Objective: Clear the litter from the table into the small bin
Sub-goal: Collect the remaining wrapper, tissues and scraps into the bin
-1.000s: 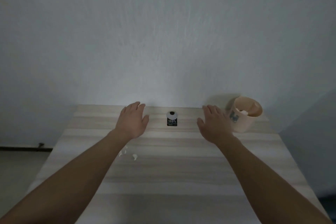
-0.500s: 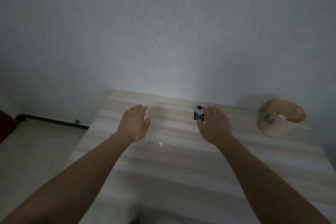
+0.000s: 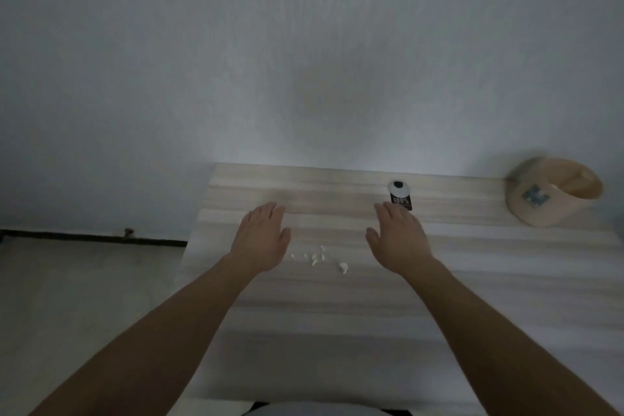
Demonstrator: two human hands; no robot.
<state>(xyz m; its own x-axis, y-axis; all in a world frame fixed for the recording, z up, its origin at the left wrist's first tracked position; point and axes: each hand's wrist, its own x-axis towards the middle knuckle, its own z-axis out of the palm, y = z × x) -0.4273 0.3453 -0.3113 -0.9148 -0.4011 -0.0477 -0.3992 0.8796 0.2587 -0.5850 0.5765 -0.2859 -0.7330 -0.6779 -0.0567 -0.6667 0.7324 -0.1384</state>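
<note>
My view has swung left, so the white scraps [image 3: 319, 257] now lie between my left hand [image 3: 261, 240] and right hand [image 3: 398, 240], both flat, spread wide, holding nothing. The small bin [image 3: 553, 194] stands well right of the scraps on the desk [image 3: 304, 307]; gathering comes next.

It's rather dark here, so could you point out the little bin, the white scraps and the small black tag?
small bin [image 3: 537, 204]: head view, front wall.
white scraps [image 3: 343, 267]: head view, largest piece.
black tag [image 3: 401, 202]: head view, printed dark part.
</note>
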